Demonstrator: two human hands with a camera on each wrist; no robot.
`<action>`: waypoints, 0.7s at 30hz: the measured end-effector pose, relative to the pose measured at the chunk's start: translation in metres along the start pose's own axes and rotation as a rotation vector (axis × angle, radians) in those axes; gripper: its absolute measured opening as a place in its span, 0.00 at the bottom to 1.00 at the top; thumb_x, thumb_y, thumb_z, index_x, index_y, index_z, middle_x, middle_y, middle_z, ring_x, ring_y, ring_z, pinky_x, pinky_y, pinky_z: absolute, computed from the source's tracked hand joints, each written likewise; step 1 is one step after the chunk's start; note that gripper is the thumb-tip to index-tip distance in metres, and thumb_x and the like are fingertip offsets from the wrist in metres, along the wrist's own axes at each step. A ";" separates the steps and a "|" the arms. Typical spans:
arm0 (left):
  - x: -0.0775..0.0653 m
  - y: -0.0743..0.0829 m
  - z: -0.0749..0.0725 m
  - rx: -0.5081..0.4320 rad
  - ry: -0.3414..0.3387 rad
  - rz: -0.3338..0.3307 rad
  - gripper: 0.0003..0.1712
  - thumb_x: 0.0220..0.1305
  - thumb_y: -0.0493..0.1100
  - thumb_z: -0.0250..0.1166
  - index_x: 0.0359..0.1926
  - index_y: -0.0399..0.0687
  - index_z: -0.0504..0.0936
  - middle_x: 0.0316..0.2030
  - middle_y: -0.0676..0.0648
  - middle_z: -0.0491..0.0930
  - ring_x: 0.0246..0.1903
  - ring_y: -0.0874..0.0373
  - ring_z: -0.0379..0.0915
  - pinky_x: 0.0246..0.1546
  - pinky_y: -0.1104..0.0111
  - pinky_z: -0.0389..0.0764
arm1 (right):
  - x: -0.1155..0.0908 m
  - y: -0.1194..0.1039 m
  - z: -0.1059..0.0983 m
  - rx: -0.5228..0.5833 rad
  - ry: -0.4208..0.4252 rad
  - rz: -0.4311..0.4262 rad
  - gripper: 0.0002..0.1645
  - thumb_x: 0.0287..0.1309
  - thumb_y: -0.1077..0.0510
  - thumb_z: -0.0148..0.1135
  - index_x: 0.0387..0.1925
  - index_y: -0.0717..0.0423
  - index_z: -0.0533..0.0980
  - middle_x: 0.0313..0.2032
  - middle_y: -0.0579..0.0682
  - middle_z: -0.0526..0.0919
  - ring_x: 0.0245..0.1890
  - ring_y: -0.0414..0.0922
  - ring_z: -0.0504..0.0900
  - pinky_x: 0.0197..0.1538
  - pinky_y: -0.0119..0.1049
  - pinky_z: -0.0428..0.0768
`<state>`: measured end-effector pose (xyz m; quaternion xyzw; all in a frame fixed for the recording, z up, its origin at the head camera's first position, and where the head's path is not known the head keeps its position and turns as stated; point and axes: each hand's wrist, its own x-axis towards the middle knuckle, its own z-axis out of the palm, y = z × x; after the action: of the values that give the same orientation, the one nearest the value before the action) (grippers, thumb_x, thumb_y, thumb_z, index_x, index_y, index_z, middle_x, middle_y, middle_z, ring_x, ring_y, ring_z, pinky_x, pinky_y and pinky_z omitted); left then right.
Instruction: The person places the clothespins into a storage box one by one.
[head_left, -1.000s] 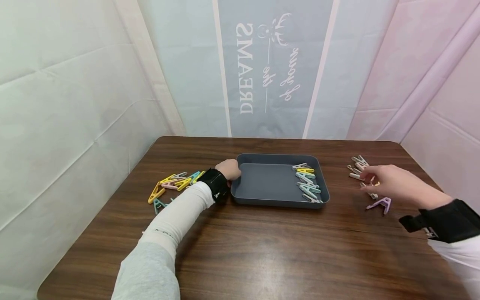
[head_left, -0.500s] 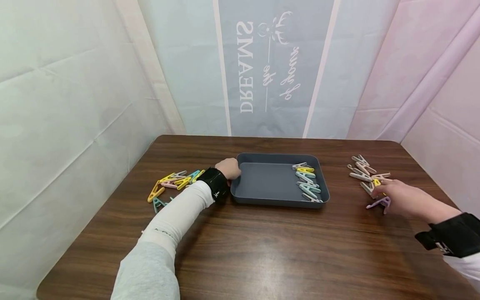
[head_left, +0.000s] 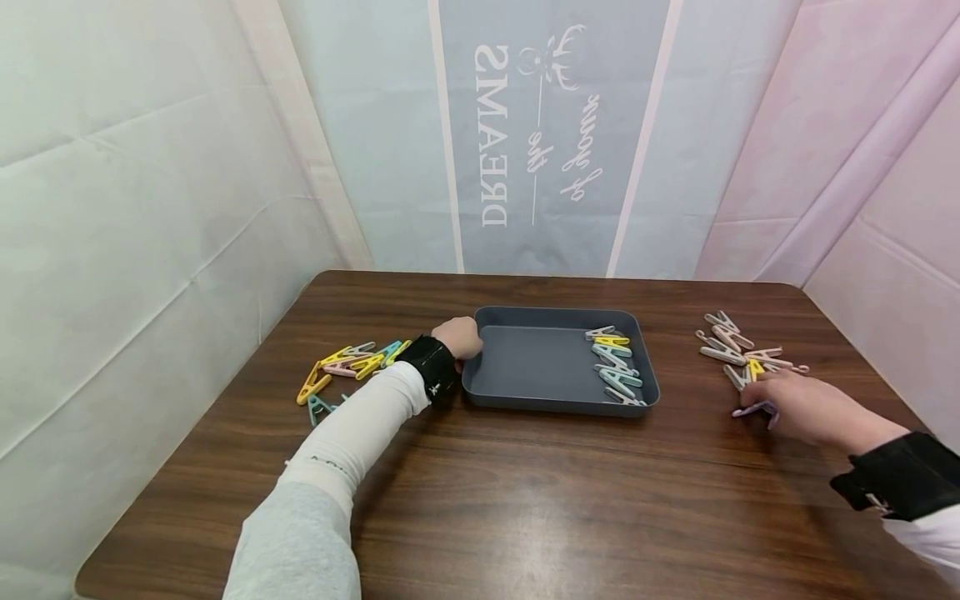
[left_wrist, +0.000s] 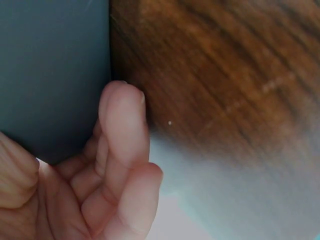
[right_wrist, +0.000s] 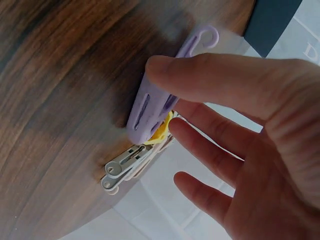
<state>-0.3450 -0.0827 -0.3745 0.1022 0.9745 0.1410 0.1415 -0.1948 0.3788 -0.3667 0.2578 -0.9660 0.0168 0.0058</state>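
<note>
At the left end of the grey tray (head_left: 525,367), my left hand (head_left: 457,337) grips the wall, with its fingers curled against the tray in the left wrist view. On the right side of the table, my right hand (head_left: 810,407) pinches a purple clothespin (right_wrist: 152,100). The thumb lies on the clothespin's near side, the index finger is mostly hidden behind it, and the other fingers are spread. Just beyond are a yellow clothespin (head_left: 755,367) and several whitish clothespins (head_left: 731,337). A row of clothespins (head_left: 613,352), white, yellow and teal, lies along the tray's right end.
Left of the tray lies a loose pile of clothespins (head_left: 365,365) in yellow, pink, blue and grey. A teal clothespin (head_left: 318,408) lies near the left forearm. The brown wooden table (head_left: 480,492) ends at fabric curtains (head_left: 555,167) behind and at both sides.
My right hand has come down toward the near side of the right-hand pile and taken hold of the purple clothespin. The left hand and the tray have stayed put.
</note>
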 end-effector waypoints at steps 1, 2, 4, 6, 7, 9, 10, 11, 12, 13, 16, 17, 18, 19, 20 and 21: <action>0.000 0.000 0.000 -0.001 -0.001 0.001 0.18 0.70 0.39 0.49 0.24 0.40 0.77 0.18 0.43 0.80 0.11 0.56 0.78 0.13 0.67 0.79 | 0.000 0.000 0.000 -0.004 -0.004 0.007 0.21 0.28 0.71 0.73 0.27 0.47 0.79 0.29 0.39 0.75 0.33 0.45 0.74 0.31 0.43 0.74; -0.001 0.000 0.000 -0.004 -0.002 0.002 0.18 0.70 0.39 0.49 0.23 0.41 0.77 0.19 0.43 0.80 0.11 0.56 0.78 0.14 0.67 0.79 | 0.001 0.000 -0.001 -0.006 -0.011 0.012 0.21 0.28 0.71 0.74 0.27 0.48 0.79 0.29 0.40 0.75 0.32 0.44 0.74 0.31 0.44 0.74; -0.001 0.000 -0.001 -0.009 -0.004 0.003 0.17 0.70 0.39 0.49 0.23 0.42 0.75 0.19 0.43 0.80 0.11 0.56 0.78 0.14 0.67 0.79 | 0.001 -0.001 -0.001 -0.005 -0.021 0.024 0.20 0.30 0.69 0.76 0.28 0.50 0.79 0.29 0.41 0.76 0.32 0.45 0.75 0.32 0.45 0.75; -0.001 0.000 -0.001 -0.011 -0.007 0.004 0.18 0.70 0.39 0.49 0.22 0.42 0.75 0.19 0.43 0.80 0.11 0.56 0.78 0.14 0.67 0.79 | 0.002 -0.002 -0.001 -0.010 -0.030 0.045 0.19 0.31 0.67 0.77 0.29 0.50 0.79 0.30 0.42 0.77 0.32 0.45 0.75 0.32 0.46 0.76; -0.002 0.000 -0.002 -0.013 -0.009 0.004 0.18 0.70 0.39 0.49 0.22 0.43 0.74 0.19 0.43 0.80 0.11 0.56 0.78 0.14 0.67 0.78 | 0.002 -0.002 -0.001 -0.015 -0.033 0.053 0.18 0.32 0.65 0.78 0.29 0.51 0.79 0.30 0.42 0.77 0.32 0.45 0.76 0.33 0.47 0.76; -0.002 0.001 -0.002 -0.012 -0.012 0.004 0.18 0.70 0.39 0.49 0.22 0.43 0.74 0.18 0.43 0.80 0.11 0.56 0.78 0.14 0.67 0.78 | 0.002 -0.002 -0.001 -0.017 -0.036 0.061 0.18 0.34 0.63 0.79 0.30 0.52 0.79 0.30 0.43 0.78 0.32 0.46 0.77 0.33 0.47 0.77; -0.002 0.001 -0.003 -0.011 -0.012 0.005 0.18 0.70 0.39 0.49 0.22 0.43 0.74 0.18 0.43 0.80 0.11 0.56 0.78 0.14 0.67 0.78 | 0.002 -0.002 -0.001 -0.019 -0.036 0.063 0.17 0.35 0.62 0.79 0.30 0.52 0.79 0.30 0.43 0.78 0.32 0.45 0.77 0.33 0.47 0.77; -0.002 0.001 -0.003 -0.010 -0.012 0.006 0.18 0.70 0.39 0.49 0.22 0.43 0.74 0.18 0.43 0.80 0.11 0.56 0.78 0.14 0.67 0.78 | 0.002 -0.002 -0.001 -0.018 -0.036 0.064 0.17 0.35 0.61 0.79 0.30 0.52 0.79 0.30 0.43 0.78 0.31 0.45 0.77 0.33 0.47 0.77; -0.002 0.001 -0.003 -0.009 -0.012 0.006 0.18 0.70 0.38 0.49 0.22 0.43 0.74 0.18 0.43 0.80 0.11 0.56 0.78 0.14 0.67 0.78 | 0.002 -0.002 -0.001 -0.018 -0.037 0.064 0.17 0.36 0.61 0.79 0.30 0.53 0.79 0.30 0.43 0.78 0.31 0.44 0.77 0.33 0.46 0.77; -0.002 0.001 -0.003 -0.006 -0.011 0.006 0.18 0.70 0.39 0.49 0.22 0.42 0.74 0.18 0.43 0.80 0.11 0.56 0.78 0.14 0.67 0.78 | 0.002 -0.002 -0.001 -0.014 -0.042 0.064 0.16 0.36 0.61 0.79 0.30 0.53 0.79 0.30 0.43 0.78 0.31 0.44 0.77 0.32 0.46 0.77; -0.002 0.001 -0.003 -0.002 -0.011 0.007 0.18 0.70 0.38 0.49 0.22 0.42 0.75 0.18 0.43 0.80 0.11 0.56 0.78 0.14 0.67 0.78 | 0.004 -0.002 -0.003 -0.005 -0.062 0.063 0.15 0.38 0.60 0.78 0.30 0.53 0.80 0.29 0.42 0.77 0.30 0.43 0.76 0.31 0.45 0.76; -0.002 0.001 -0.002 -0.003 -0.011 0.007 0.18 0.69 0.38 0.49 0.22 0.42 0.75 0.19 0.43 0.80 0.11 0.56 0.78 0.14 0.67 0.78 | 0.005 -0.002 -0.004 -0.002 -0.071 0.064 0.15 0.38 0.60 0.78 0.30 0.54 0.80 0.28 0.42 0.77 0.29 0.43 0.75 0.31 0.46 0.76; -0.002 0.001 -0.002 -0.004 -0.012 0.007 0.17 0.69 0.38 0.49 0.22 0.42 0.75 0.19 0.43 0.80 0.11 0.56 0.78 0.14 0.67 0.78 | 0.006 -0.003 -0.006 0.003 -0.082 0.070 0.15 0.39 0.59 0.78 0.30 0.54 0.80 0.27 0.41 0.77 0.29 0.42 0.75 0.31 0.47 0.76; -0.002 0.001 -0.002 -0.005 -0.013 0.007 0.17 0.69 0.38 0.49 0.22 0.42 0.75 0.19 0.43 0.80 0.11 0.56 0.78 0.13 0.67 0.78 | 0.008 -0.004 -0.008 0.008 -0.093 0.076 0.15 0.39 0.59 0.78 0.30 0.55 0.80 0.27 0.41 0.76 0.28 0.41 0.74 0.31 0.47 0.75; -0.003 0.001 -0.003 -0.008 -0.014 0.007 0.17 0.69 0.38 0.49 0.22 0.42 0.75 0.19 0.43 0.80 0.11 0.56 0.78 0.13 0.67 0.78 | 0.009 -0.005 -0.010 0.017 -0.099 0.084 0.15 0.40 0.59 0.77 0.30 0.55 0.80 0.26 0.41 0.76 0.27 0.41 0.73 0.30 0.47 0.75; -0.003 0.001 -0.003 -0.011 -0.014 0.006 0.17 0.69 0.38 0.49 0.22 0.42 0.74 0.19 0.43 0.79 0.11 0.56 0.78 0.13 0.67 0.78 | 0.011 -0.006 -0.013 0.029 -0.105 0.090 0.14 0.41 0.58 0.77 0.31 0.56 0.80 0.26 0.41 0.75 0.27 0.41 0.72 0.29 0.46 0.74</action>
<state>-0.3431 -0.0834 -0.3710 0.1051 0.9724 0.1461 0.1488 -0.2016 0.3689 -0.3532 0.2146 -0.9753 0.0174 -0.0494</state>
